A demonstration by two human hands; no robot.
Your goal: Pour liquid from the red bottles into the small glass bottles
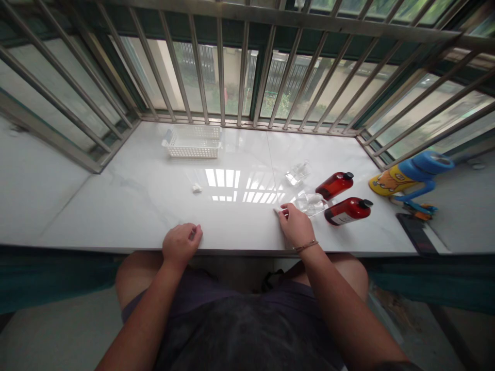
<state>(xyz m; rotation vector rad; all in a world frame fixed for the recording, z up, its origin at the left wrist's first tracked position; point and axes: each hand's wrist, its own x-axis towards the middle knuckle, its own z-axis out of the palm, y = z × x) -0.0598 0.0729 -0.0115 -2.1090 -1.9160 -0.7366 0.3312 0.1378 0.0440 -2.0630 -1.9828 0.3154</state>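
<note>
two hands are at the front of the white marble counter (96,211): your left hand (181,245) rests loosely curled, empty, and your right hand (296,225) sits just beside a clear plastic bag (311,204), its grip impossible to tell. two red bottles (347,211) lie right of that; a white plastic basket (192,141) sits upper centre.

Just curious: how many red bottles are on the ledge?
2. One red bottle sits nearer the window, the other red bottle nearer the person, both right of the right hand; none seem hidden.
</note>
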